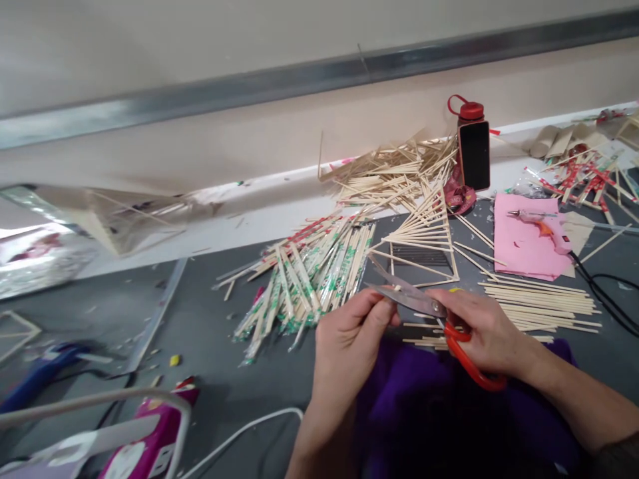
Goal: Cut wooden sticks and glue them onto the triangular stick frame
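Note:
My right hand grips a pair of scissors by its red handles, the blades parted and pointing left. Close against the blades, my left hand is closed in a pinch. A small pale tip shows between the blades near its fingers, but what it belongs to is too small to make out. Just beyond the scissors stands a frame of thin wooden sticks with a fan of sticks on one side. Loose bare sticks lie in rows beside my right hand. Wrapped chopsticks are heaped to the left.
A pink glue gun rests on pink sheets, its black cord trailing right. A phone leans against a red-capped bottle by a big stick pile. A blue tool and a magenta package lie at left.

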`<state>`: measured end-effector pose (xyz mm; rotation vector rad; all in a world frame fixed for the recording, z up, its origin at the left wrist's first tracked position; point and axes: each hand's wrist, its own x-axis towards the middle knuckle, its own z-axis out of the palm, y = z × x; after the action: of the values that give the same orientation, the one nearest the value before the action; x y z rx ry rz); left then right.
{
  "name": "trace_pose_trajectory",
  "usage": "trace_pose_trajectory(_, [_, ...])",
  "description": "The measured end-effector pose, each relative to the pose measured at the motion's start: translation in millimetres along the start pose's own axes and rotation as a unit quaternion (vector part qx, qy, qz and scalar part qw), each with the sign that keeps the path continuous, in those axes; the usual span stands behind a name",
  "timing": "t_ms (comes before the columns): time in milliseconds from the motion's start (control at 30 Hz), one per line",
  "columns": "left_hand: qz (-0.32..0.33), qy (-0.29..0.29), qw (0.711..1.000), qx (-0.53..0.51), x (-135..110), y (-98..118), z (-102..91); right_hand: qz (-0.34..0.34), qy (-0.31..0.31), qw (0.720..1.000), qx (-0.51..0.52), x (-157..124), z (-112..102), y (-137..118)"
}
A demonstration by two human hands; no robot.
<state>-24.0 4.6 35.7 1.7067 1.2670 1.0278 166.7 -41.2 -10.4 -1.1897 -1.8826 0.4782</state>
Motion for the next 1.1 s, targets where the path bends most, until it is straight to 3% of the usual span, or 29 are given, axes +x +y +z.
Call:
trace_pose_trajectory(300, [0.03, 0.082, 0.995, 0.053, 2.6, -6.0, 11.6, 0.035, -0.016, 0.999, -0.012, 2.5, -2.6, -0.5])
trace_pose_trajectory(767, [0.111, 0.039, 0.989, 0.092, 5.3, -13.7, 17.0, 0.055, -0.024, 0.998, -0.019, -1.9, -1.1, 3.0])
trace_pose_trajectory(1100, [0.079, 0.027, 0.992, 0.091, 3.5, -11.8, 17.4, 0.05, -0.017, 0.999, 0.006, 0.3, -3.0, -0.6])
